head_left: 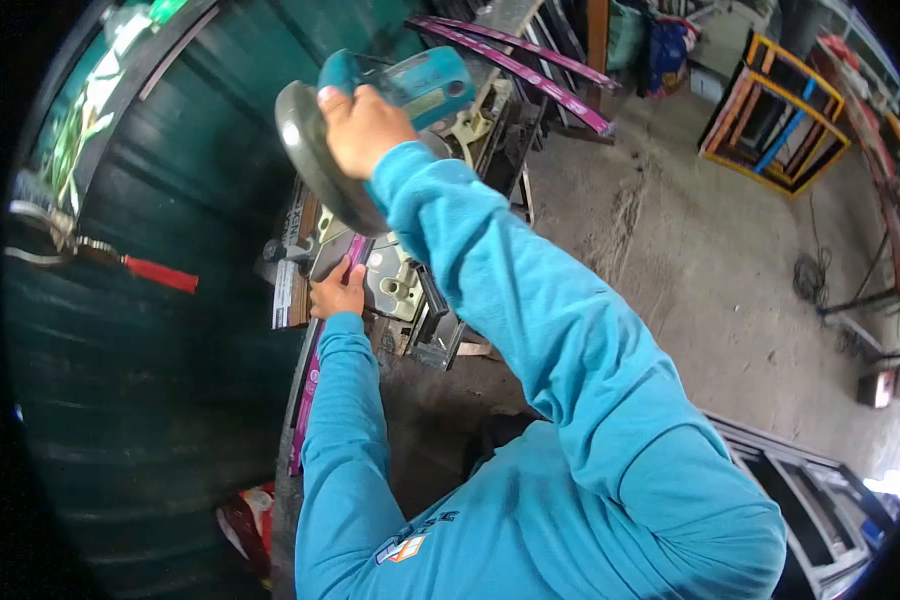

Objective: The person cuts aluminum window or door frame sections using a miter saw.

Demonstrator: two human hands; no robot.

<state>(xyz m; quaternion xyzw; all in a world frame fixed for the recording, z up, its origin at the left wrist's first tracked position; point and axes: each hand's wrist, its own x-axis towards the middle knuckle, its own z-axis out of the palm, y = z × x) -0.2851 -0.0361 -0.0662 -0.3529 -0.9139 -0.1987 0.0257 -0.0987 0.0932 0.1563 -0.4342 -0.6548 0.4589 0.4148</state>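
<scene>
We look down at our own arms in blue sleeves. Our right hand point(362, 125) is closed around the handle of a teal saw point(390, 110), raised over its base point(395, 285). Our left hand point(337, 293) lies on a purple strip point(310, 380) at the base; whether it pinches the strip is unclear.

A teal miter saw point(390, 110) with a grey blade guard stands raised over a long purple strip point(315, 370) (probably metal trim) lying flat across its base.
</scene>
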